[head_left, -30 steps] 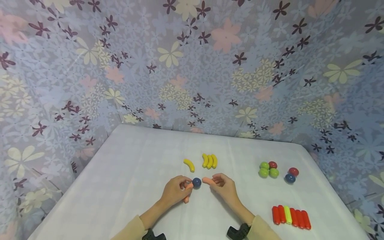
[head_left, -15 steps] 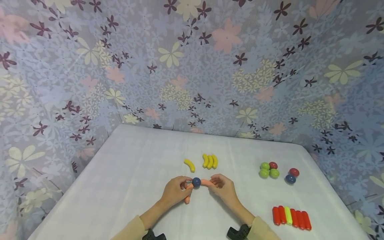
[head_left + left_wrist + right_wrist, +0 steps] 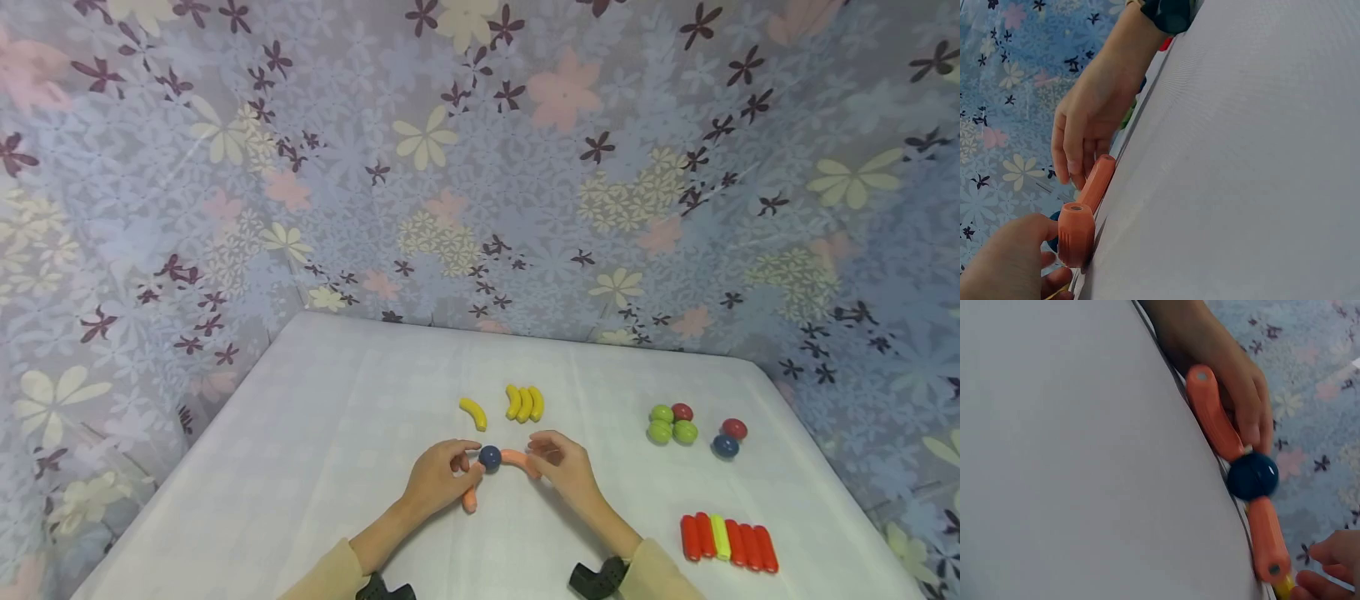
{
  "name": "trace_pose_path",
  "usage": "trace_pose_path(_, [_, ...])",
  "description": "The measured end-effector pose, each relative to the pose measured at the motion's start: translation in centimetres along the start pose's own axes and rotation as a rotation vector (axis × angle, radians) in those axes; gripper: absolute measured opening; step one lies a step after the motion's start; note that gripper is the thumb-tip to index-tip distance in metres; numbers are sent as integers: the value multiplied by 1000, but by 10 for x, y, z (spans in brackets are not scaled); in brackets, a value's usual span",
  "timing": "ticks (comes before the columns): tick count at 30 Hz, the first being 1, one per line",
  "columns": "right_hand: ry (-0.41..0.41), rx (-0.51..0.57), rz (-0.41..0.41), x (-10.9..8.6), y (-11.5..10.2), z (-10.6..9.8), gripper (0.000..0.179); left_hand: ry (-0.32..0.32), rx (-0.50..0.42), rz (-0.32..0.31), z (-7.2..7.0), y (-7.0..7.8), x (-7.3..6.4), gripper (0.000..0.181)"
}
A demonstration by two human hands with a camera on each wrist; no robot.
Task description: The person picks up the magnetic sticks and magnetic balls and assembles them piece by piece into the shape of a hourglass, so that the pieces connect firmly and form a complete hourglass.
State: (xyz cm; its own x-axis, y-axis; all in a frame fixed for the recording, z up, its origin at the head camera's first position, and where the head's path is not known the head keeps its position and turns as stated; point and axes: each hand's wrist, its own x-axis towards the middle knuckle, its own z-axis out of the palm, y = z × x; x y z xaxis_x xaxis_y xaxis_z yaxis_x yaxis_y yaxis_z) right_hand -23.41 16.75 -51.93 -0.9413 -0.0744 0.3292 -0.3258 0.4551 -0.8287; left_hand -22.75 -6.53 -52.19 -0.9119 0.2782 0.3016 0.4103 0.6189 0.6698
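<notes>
High head view looks down; close wrist views share the blue ball [image 3: 1252, 477].

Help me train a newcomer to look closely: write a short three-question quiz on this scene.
1. True or false: a dark blue ball sits between two orange pieces.
2. How many curved yellow pieces lie on the table?
3. What colour is the odd bar among the red bars? A: blue; B: yellow-green; C: white.

Key: 1 true; 2 four, three together and one apart; 3 B.
</notes>
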Motion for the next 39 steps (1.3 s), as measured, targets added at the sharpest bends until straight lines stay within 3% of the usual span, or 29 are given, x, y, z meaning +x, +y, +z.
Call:
trace_pose_path(2, [59,-37,-28,4,3,-8,21,-2,-10,20,0,0,0,35])
trace_pose_path(5, [188,-72,-45,10,-1,-25,16,-22,-45,99,-1,-1,0,40])
trace_pose_path(9, [346,-101,-29,18,9,-51,15,-120,-106,177,0,-3,1,44])
trace_pose_path(13, [466,-153,36,25,33,-73,17,-194,-139,160,0,-4,2,37])
trace_pose_path(17, [630,-200,101,27,46,-89,19,-182,-167,130,0,-3,3,29])
trace_pose_path(22, [793,-219,78,29,57,-101,20,-111,-160,120,0,-3,3,24])
trace_pose_path(25, [807,-228,77,29,59,-104,22,-59,-110,96,0,-3,2,25])
trace_pose_path(31, [775,-235,164,25,61,-103,28,26,-5,101,-1,0,0,19])
trace_pose_path(35, [743,-243,180,23,61,-102,29,75,-10,97,-2,1,0,9])
trace_pose_path(39, [699,-256,167,23,62,-102,32,113,-22,80,0,-2,1,16])
